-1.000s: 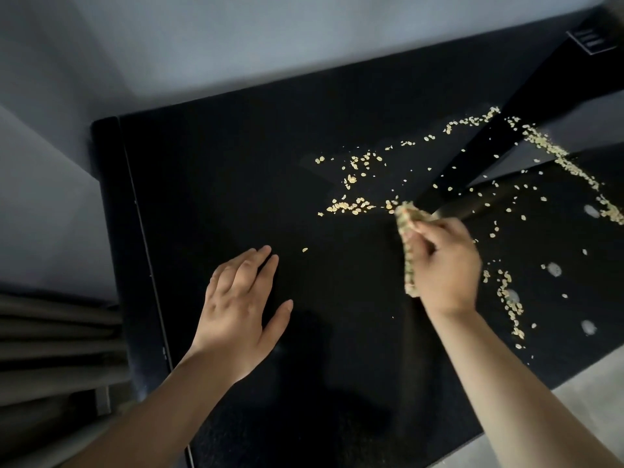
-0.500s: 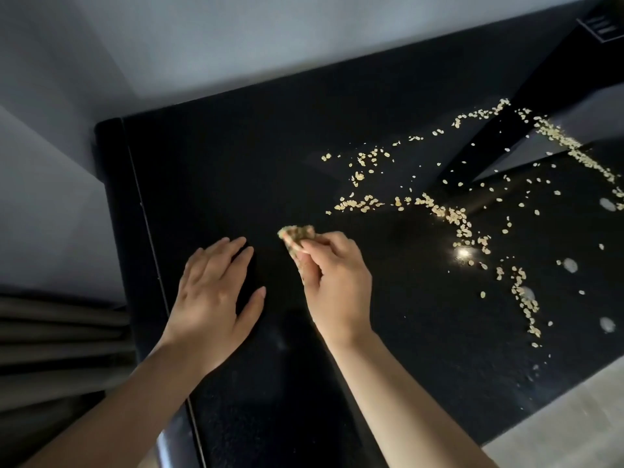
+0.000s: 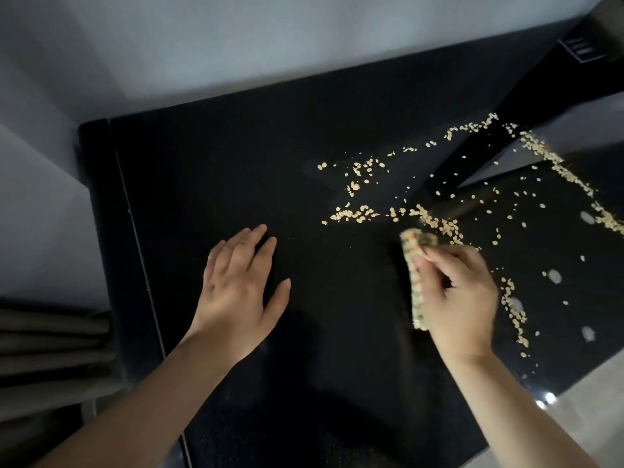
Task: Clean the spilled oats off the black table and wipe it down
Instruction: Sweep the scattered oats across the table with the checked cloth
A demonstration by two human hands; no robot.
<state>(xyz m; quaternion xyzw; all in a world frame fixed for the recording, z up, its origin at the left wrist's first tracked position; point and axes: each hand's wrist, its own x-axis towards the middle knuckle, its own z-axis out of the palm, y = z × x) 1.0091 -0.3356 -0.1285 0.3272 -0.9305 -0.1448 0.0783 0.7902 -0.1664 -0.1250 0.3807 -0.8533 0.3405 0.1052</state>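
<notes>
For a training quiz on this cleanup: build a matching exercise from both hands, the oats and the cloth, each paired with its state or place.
1 left hand
2 right hand
3 oats
4 cloth

A scattered on the right part of the black table
B fingers straight, holding nothing
C bunched up, held between fingers
D grips the cloth

Pairs: 1-B, 2-D, 3-A, 4-C

Dim room, low light. Pale grey wall (image 3: 304, 38) running along the tabletop (image 3: 236, 163) far edge, brighter toward the left corner. Second wall face (image 3: 37, 214) off the left edge, in shade. Grey-brown folds, prob. a curtain (image 3: 50, 346), beside the near-left corner. Pale floor (image 3: 580, 410) past the near-right edge. Small bright glints (image 3: 548, 398) on that edge. Dark slatted fitting (image 3: 580, 50) top right, too dim to ID.
</notes>
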